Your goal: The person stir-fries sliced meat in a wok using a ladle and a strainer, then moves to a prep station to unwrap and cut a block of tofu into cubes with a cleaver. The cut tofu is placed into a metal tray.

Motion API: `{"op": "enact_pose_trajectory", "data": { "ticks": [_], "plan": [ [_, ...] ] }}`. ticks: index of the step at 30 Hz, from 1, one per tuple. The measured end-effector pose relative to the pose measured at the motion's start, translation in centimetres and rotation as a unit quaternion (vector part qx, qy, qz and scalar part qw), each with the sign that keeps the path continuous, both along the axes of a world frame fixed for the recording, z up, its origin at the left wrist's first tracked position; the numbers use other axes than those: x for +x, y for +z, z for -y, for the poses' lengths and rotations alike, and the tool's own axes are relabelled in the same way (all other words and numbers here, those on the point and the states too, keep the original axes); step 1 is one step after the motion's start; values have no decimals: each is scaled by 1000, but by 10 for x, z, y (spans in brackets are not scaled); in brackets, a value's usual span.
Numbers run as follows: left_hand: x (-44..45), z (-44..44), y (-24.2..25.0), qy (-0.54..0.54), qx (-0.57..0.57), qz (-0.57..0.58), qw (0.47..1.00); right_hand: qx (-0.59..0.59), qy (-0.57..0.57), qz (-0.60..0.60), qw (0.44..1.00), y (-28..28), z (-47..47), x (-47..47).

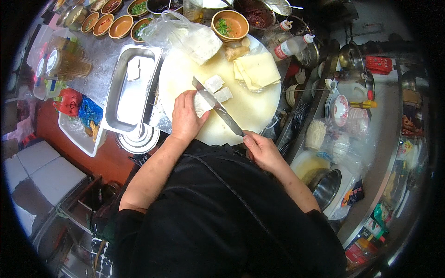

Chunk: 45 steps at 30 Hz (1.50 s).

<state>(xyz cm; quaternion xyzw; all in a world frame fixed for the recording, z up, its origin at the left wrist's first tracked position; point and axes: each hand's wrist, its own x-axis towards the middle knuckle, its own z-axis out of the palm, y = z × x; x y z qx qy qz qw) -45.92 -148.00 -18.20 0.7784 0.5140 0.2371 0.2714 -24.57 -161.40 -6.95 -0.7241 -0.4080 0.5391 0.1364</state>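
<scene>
My right hand (260, 147) grips the handle of a long kitchen knife (227, 118), whose blade slants up and left across a round cutting board (240, 111). Fingers of my left hand (186, 116) hold a white block (202, 105), probably tofu, against the blade's left side. Two cut white pieces (214, 83) lie just beyond the blade, to its right. To the left of the board, a rectangular steel pan (127, 107) has white pieces (133, 69) at its far end. A larger white block in a plastic bag (205, 45) rests at the board's far edge.
Folded yellow sheets (257, 71), a ginger-like root (236, 52) and a brown bowl with greens (230, 24) sit on the board's far right. Squeeze bottles (292, 47) stand beyond. Small brown bowls (121, 26) line the counter's back. A stacked shelf (379, 139) is at right.
</scene>
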Motion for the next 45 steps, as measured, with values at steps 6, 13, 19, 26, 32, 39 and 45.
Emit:
{"op": "enact_pose_trajectory", "data": {
  "ticks": [6, 13, 19, 26, 32, 39, 45],
  "plan": [
    [1, 0, -2, -5, 6, -5, 1000, 27, 50, 84, 995, -10, -14, -13],
    [-5, 5, 15, -19, -27, -35, 999, 115, 34, 32, 992, -50, -8, -7],
    [-11, 4, 5, -10, -30, 14, 999, 47, 29, 44, 997, -25, -11, -3],
    [-11, 6, 0, -7, -7, 33, 999, 27, 8, 14, 999, -7, 1, -3],
    [-9, 7, 4, 0, -19, 23, 1000, 36, 9, 5, 999, -13, 7, 1],
    [-10, 7, 1, 1, -13, 26, 1000, -4, 19, 10, 1000, -7, -2, -2],
    [-9, 5, 1, -2, -9, 11, 1000, 45, 48, 43, 997, -34, -14, -14]
  ]
}}
